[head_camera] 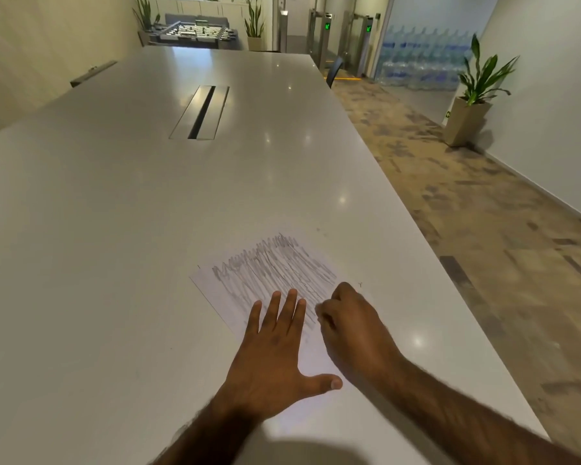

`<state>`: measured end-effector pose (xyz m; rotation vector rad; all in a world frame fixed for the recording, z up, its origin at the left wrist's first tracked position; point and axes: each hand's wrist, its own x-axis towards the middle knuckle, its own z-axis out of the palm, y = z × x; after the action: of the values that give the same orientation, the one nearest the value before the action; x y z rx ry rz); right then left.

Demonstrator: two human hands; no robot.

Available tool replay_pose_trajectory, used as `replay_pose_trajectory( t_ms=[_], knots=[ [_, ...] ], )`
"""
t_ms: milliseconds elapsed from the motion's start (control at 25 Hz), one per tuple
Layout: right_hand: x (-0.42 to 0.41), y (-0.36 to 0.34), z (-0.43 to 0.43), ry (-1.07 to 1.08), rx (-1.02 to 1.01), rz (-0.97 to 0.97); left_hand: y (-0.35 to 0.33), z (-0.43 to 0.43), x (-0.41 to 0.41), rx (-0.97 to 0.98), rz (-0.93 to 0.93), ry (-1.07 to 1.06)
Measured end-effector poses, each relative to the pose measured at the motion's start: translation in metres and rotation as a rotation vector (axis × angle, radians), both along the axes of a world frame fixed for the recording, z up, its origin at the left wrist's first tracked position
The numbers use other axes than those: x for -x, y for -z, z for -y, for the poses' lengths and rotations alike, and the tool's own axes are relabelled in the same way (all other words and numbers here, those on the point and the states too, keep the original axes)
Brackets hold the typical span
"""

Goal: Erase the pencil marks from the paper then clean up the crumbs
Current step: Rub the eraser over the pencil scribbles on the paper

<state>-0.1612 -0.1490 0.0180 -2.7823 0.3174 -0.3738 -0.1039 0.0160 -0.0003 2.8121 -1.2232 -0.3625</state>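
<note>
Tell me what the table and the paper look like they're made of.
Table: a hard, smooth white top with a glossy finish, perhaps laminate or a stone composite. Ceiling lights mirror in it as bright spots. Paper: a thin white sheet, matte. It lies flat on the table and carries grey pencil scribble.

The paper [215,283] under the left hand [275,350] is white, and beyond the fingers of both hands it is covered with grey pencil marks [275,266] in dense zigzag strokes. The table [114,229] around the hands is glossy off-white. Far ahead of the left hand, a cable slot [200,112] is silver with a black centre stripe. To the right of the right hand [353,327], the floor [483,229] is tan, mottled with grey-brown patches. Beyond it a green-leaved plant [483,75] stands in a beige planter [465,120].
</note>
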Motion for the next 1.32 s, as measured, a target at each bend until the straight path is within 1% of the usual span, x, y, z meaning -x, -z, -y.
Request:
replay_pose_trajectory(
  t_ms=[40, 120, 200, 240, 320, 400, 440, 560, 600, 640, 720, 760, 800, 840, 880, 920, 1000, 1040, 1120, 1200, 1240, 1320],
  knots=[
    [-0.003, 0.001, 0.008, -0.012, 0.009, 0.003, 0.000, 0.000, -0.001, 0.000, 0.002, 0.000],
    [-0.029, -0.006, 0.037, 0.099, -0.002, -0.017, 0.000, 0.001, -0.003, -0.013, -0.001, 0.003],
    [-0.046, -0.012, 0.055, 0.200, -0.074, -0.021, 0.000, 0.001, -0.002, -0.033, -0.004, 0.006],
    [-0.046, -0.011, 0.053, 0.211, -0.099, 0.001, -0.001, 0.001, -0.001, -0.037, -0.005, 0.005],
    [-0.027, -0.005, 0.024, 0.174, -0.085, 0.023, -0.001, 0.001, 0.000, -0.032, -0.002, -0.006],
    [-0.002, -0.001, 0.003, 0.019, -0.046, -0.008, -0.002, 0.001, 0.000, -0.032, -0.002, -0.007],
    [-0.005, -0.001, 0.008, -0.003, -0.045, -0.020, -0.002, 0.002, -0.001, -0.032, -0.005, -0.004],
    [-0.037, -0.002, 0.038, 0.149, -0.060, -0.024, -0.001, 0.003, -0.003, -0.034, -0.017, -0.010],
    [-0.044, -0.003, 0.046, 0.202, -0.092, -0.025, -0.001, 0.002, -0.001, -0.035, -0.017, -0.011],
    [-0.048, -0.003, 0.051, 0.253, -0.161, 0.015, 0.000, 0.001, 0.000, -0.027, -0.016, -0.015],
    [-0.039, -0.006, 0.049, 0.360, -0.373, 0.190, -0.002, 0.001, 0.001, -0.002, -0.024, -0.028],
    [-0.029, -0.009, 0.044, 0.389, -0.486, 0.282, -0.003, 0.001, 0.000, 0.008, -0.031, -0.034],
    [-0.018, -0.011, 0.038, 0.401, -0.573, 0.324, -0.003, 0.002, 0.000, 0.018, -0.038, -0.035],
    [-0.008, -0.010, 0.029, 0.387, -0.656, 0.326, -0.003, 0.003, 0.000, 0.022, -0.046, -0.031],
    [0.002, -0.004, 0.020, 0.355, -0.662, 0.292, -0.004, 0.002, 0.001, 0.024, -0.046, -0.025],
    [0.009, 0.003, 0.010, 0.296, -0.605, 0.239, -0.004, 0.002, 0.002, 0.032, -0.037, -0.018],
    [0.016, 0.013, -0.003, 0.186, -0.381, 0.141, -0.004, 0.000, 0.000, 0.085, -0.018, -0.012],
    [0.016, 0.014, -0.003, 0.163, -0.325, 0.130, -0.006, -0.001, -0.006, 0.157, -0.007, -0.016],
    [0.015, 0.011, -0.001, 0.159, -0.306, 0.118, -0.010, 0.000, -0.028, 0.344, 0.076, 0.017],
    [0.015, 0.008, -0.004, 0.184, -0.308, 0.117, -0.012, 0.011, -0.064, 0.482, 0.199, 0.084],
    [0.017, 0.007, -0.007, 0.196, -0.322, 0.113, -0.012, 0.019, -0.080, 0.534, 0.199, 0.108],
    [0.019, 0.002, -0.010, 0.213, -0.332, 0.092, -0.012, 0.036, -0.103, 0.524, 0.067, 0.202]
  ],
)
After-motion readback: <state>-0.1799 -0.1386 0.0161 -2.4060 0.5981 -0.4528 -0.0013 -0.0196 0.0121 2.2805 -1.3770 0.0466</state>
